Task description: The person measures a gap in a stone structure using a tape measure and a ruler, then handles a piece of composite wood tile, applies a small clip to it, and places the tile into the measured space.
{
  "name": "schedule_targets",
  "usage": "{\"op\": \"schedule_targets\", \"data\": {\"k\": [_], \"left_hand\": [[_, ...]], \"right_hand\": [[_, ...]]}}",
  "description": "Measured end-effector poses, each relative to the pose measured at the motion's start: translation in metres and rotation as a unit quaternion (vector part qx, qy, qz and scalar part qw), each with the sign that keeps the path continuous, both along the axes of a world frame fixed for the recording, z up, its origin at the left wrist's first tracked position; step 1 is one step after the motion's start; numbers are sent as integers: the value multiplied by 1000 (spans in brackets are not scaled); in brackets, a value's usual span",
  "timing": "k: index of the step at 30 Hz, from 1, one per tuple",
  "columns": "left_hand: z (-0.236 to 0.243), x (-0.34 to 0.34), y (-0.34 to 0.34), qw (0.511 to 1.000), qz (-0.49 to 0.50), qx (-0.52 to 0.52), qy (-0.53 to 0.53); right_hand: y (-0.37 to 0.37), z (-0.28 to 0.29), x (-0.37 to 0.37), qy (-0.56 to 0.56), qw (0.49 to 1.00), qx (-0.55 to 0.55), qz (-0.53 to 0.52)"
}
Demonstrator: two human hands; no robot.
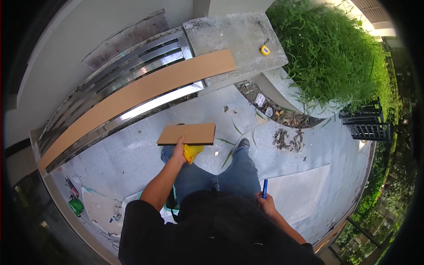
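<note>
Head view: what has the left hand (179,151) got?

It grasps a short brown board (194,131) by the near edge, thumb on top, with a yellow bag-like item (192,153) bunched beside; probably that leaves most of the face uncovered

And the right hand (266,205)?

Clasped around a blue marker (265,187), well apart from the board

Why's the long brown board (141,95) along the slatted bench (152,107)?

Likely support: its right end rests on the concrete block (234,33)

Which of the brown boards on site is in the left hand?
The short board, gripped by the left hand; the long board lies along the metal bench, untouched.
</note>
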State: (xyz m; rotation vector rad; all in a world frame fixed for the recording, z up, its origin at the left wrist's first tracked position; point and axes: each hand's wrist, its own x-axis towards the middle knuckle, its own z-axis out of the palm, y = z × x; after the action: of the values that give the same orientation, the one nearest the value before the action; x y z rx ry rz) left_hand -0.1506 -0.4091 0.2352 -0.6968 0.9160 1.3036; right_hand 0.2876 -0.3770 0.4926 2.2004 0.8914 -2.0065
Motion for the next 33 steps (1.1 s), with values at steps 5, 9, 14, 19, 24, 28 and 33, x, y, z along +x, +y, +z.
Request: {"op": "schedule_targets", "data": {"k": [5,9,14,19,24,28,33], "left_hand": [[-129,50,44,994,93,-44,-41],[-249,90,66,983,173,-50,25],[-367,118,101,971,211,-45,106],[-453,124,130,935,251,-104,228],[-498,135,125,918,284,-95,261],[-512,159,123,920,268,-100,269],[-520,169,105,913,235,-129,307]], "right_hand": [[227,-161,-19,21,925,228,305],[405,-281,-150,101,657,561,493],[516,-370,-277,70,527,691,490],[550,-414,-304,159,472,706,504],[570,-419,-328,131,426,728,521],[610,-417,-385,76,375,804,455],[619,-384,-360,60,478,764,429]]}}
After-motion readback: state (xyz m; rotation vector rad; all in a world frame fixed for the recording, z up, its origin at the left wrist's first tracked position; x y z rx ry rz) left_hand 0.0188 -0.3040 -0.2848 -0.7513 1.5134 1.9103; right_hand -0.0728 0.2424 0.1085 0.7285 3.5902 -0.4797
